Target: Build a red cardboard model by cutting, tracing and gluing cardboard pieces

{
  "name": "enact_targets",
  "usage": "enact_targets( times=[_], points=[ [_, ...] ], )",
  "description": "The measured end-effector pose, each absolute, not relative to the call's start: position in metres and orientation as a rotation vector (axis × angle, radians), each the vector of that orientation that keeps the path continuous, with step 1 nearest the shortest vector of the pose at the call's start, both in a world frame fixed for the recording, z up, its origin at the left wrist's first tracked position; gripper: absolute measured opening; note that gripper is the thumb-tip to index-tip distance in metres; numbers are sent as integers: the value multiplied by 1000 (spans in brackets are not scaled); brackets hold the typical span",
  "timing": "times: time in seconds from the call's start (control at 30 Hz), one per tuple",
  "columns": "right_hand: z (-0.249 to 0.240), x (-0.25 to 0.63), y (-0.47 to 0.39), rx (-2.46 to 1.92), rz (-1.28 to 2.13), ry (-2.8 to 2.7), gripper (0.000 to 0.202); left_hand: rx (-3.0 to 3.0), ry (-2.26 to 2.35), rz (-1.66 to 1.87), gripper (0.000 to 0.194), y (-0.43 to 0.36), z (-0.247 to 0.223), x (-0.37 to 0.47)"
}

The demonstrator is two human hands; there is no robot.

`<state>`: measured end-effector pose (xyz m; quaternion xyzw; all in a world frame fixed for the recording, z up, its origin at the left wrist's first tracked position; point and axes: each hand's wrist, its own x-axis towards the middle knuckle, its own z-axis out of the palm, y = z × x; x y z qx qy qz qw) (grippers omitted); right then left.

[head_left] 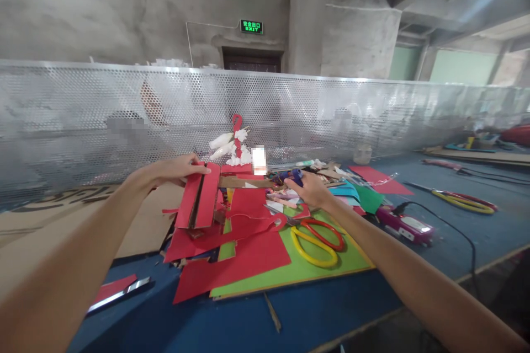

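My left hand (188,168) is closed on the upper left edge of a folded red cardboard piece (207,196), which has a dark gap down its middle. Just above a pile of scraps, my right hand (312,187) has its fingers around a small dark blue object (293,177) whose kind I cannot make out. A brown cardboard strip (248,182) runs between the red piece and that object. Below the right hand, scissors (314,256) with one yellow and one orange-red handle lie on a light green board (265,278). Cut red sheets (236,265) overlap the board.
A second pair of scissors (464,201) and a purple device (408,226) with a black cord lie to the right. A utility knife (120,293) is at the left front, near brown cardboard (149,218). Behind stands a perforated metal screen (290,116).
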<state>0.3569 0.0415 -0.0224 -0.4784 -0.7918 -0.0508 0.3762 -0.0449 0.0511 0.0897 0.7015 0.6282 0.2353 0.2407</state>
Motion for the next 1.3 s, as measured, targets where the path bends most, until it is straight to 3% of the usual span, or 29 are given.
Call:
enact_targets(
  times=[0.83,1.3],
  points=[
    [-18,361,43,-1478,-253,-2007,45,1894,1728,654,54,53,86,-45],
    [-19,370,42,-1402,-106,-1954,46,1898,1696,661,56,54,85,-46]
  ],
)
